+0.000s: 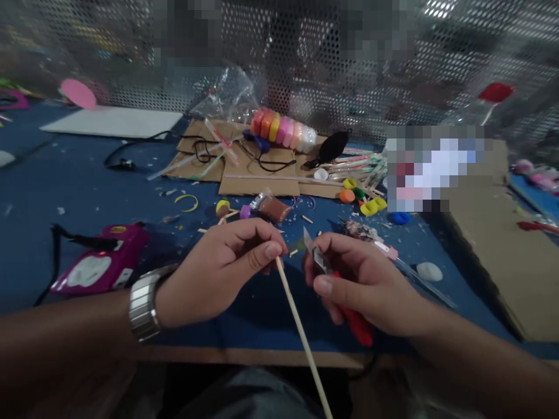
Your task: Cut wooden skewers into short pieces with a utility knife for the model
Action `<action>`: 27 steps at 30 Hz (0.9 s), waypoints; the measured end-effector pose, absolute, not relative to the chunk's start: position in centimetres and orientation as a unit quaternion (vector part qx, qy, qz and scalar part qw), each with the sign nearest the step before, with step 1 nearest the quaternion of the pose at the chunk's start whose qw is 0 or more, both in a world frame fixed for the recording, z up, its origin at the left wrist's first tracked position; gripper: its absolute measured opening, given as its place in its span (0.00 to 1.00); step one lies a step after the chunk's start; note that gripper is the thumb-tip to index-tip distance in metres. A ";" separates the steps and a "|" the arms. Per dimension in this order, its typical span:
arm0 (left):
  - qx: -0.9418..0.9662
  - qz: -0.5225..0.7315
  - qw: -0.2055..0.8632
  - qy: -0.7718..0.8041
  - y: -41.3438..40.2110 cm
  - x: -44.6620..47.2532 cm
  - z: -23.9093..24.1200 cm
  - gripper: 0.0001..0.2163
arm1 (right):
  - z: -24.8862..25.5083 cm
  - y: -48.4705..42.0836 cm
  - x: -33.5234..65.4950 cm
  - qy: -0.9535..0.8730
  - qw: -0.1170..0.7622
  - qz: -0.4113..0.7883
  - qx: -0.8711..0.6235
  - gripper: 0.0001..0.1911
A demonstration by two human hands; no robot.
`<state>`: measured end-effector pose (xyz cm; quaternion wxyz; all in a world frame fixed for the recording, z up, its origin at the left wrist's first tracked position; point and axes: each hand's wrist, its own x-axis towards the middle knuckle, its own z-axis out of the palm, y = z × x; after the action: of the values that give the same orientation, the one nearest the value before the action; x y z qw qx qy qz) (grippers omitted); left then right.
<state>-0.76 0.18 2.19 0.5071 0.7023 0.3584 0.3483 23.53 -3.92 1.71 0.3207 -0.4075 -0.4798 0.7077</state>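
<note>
Between thumb and fingers, my left hand (231, 267) pinches the upper end of a thin wooden stick (301, 331). The stick slants down past the table's front edge toward my lap. Opposite it, my right hand (362, 279) is closed around a red-handled utility knife (353, 317), its pointed blade (308, 238) angled up and to the left. The blade is apart from the stick. Just beyond my hands lie a small clear bag of brown material (273, 206), a purple cap (245, 212) and short cut bits of stick (307, 219).
A magenta device (105, 259) with a black cable lies left. Behind are cardboard sheets (259, 185), colourful small tubs (283, 129) and a bundle of plastic-wrapped sticks (358, 166). A large cardboard piece (502, 250) lies right, near a white pebble-like lump (429, 271). Perforated metal stands behind.
</note>
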 end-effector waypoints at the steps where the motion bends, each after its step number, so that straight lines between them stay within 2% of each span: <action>1: 0.703 0.344 0.507 0.360 0.2 -0.8 2.0 0.10 | 1.7 -4.1 23.4 -0.467 0.313 0.723 -0.402 0.23; 7: 0.694 0.325 0.519 0.378 0.3 -0.6 1.2 0.11 | 1.3 -4.8 22.5 -0.430 0.301 0.749 -0.404 0.28; 13: 0.635 0.318 0.604 0.361 0.1 -0.4 0.7 0.14 | 1.1 -4.5 22.1 -0.381 0.300 0.764 -0.426 0.28; 18: 0.594 0.241 0.703 0.307 -0.6 -0.3 -0.2 0.14 | 0.5 -3.8 21.8 -0.368 0.341 0.763 -0.408 0.28; 24: 0.505 0.136 0.812 0.261 -1.7 -0.5 -0.9 0.26 | 0.1 -3.4 21.6 -0.359 0.414 0.739 -0.391 0.27; 27: 0.522 0.099 0.801 0.277 -2.0 -0.3 -0.8 0.19 | 0.0 -3.3 21.6 -0.355 0.412 0.739 -0.397 0.30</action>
<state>-0.28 -2.00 -0.82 0.8009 0.5218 0.2766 0.0988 21.64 -3.27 0.00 0.4123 -0.3965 -0.3555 0.7392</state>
